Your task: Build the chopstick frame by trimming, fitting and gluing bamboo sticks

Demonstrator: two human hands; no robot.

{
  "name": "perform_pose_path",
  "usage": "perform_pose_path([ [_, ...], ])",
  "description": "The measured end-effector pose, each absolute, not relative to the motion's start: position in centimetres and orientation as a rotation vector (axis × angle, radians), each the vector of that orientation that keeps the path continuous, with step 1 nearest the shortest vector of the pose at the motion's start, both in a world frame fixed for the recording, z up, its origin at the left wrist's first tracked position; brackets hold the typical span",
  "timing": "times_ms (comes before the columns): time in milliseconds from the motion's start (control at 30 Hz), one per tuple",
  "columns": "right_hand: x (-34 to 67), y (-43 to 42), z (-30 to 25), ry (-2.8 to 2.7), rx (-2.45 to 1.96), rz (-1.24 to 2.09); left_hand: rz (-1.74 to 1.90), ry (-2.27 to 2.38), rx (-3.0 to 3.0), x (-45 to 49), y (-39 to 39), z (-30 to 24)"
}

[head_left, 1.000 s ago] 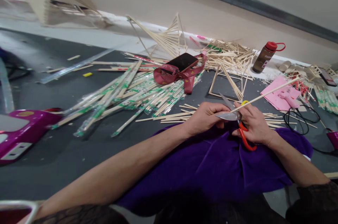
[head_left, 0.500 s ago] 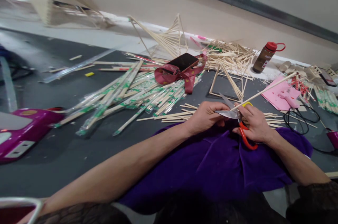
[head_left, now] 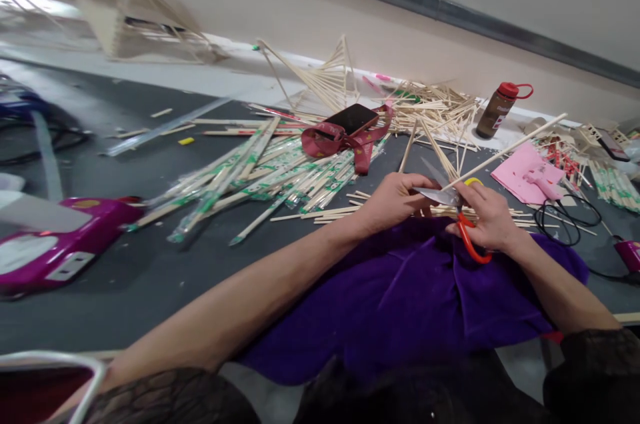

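A pair of scissors (head_left: pixel 467 237) with an orange-red and a yellow handle is in my right hand (head_left: pixel 485 214). Its blades are apart and point left. A thin wooden stick (head_left: pixel 515 155), probably a chopstick, slants up to the right from the blades, with the fingers of my right hand against its lower part. My left hand (head_left: pixel 397 201) is closed beside the blade tips; what its fingers grip is hidden. Purple cloth (head_left: pixel 400 291) spreads beneath both hands, over my lap. Loose sticks (head_left: pixel 335 214) lie just beyond my hands.
Green-and-clear wrapped chopsticks (head_left: pixel 260 174) cover the middle of the dark table. A phone (head_left: pixel 354 119) with a red strap, stick frames (head_left: pixel 327 81), a brown bottle (head_left: pixel 495 111) and pink paper (head_left: pixel 525 174) stand or lie behind. A magenta device (head_left: pixel 95 217) is at left, a black cable (head_left: pixel 565 221) at right.
The camera view has shifted slightly. My hands keep nearly the same pose, with the scissors and the stick still at the right hand; the blades look much the same.
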State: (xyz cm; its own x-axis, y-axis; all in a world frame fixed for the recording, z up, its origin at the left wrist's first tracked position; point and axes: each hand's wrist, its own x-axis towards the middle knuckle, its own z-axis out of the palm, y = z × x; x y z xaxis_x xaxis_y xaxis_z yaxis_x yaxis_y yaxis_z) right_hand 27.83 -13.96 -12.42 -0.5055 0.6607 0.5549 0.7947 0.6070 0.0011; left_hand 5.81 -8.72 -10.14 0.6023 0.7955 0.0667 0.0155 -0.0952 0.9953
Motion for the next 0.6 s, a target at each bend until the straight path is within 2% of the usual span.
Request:
perform_pose_path([
  [133,28.1,-14.3,-10.6,-2.270,-1.121,-0.317,0.753,0.750,1.631,5.3,-9.6,-9.6],
  [300,28.5,-16.2,-9.2,-2.238,-1.179,-0.241,0.561,0.763,1.805,4.2,-12.1,-10.3],
  [500,28.0,-18.3,-11.5,-2.123,-1.084,-0.044,0.487,0.675,2.212,3.6,-16.1,-11.3],
  [600,27.0,-18.1,-13.3,-2.094,-0.960,-0.111,0.608,0.612,2.382,2.9,-18.3,-11.9],
])
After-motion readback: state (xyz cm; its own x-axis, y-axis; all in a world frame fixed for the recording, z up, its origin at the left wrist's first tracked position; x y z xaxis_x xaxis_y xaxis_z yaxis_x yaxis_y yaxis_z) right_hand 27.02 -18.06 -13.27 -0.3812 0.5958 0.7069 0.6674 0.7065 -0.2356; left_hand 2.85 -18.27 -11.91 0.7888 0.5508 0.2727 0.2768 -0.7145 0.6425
